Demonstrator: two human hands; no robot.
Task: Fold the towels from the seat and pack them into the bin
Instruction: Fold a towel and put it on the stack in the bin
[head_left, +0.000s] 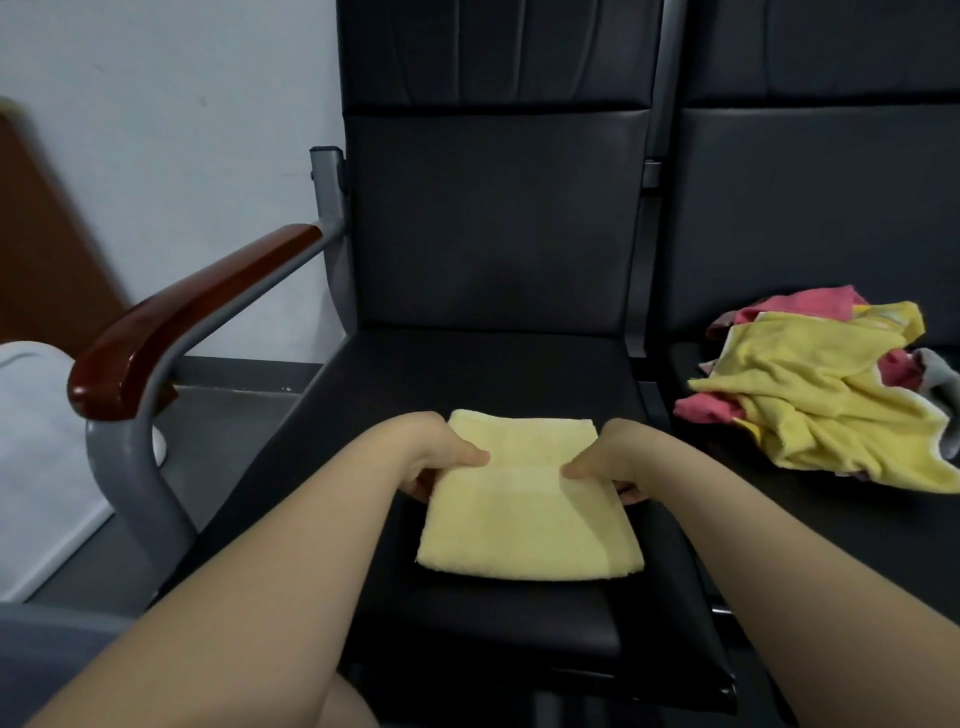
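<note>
Yellow towel (524, 525), folded into a thick rectangle, lies flat on the black seat (467, 374) between the two hands, its near edge reaching toward the person. The left hand (441, 457) grips its left side and the right hand (613, 462) grips its right side, each with the thumb pressed on top and the fingers tucked under the cloth. Well off to the right of the right hand a loose pile of yellow, pink and grey towels (826, 395) sits on the neighbouring seat, while a wood-topped armrest (192, 312) stands left of the left hand.
</note>
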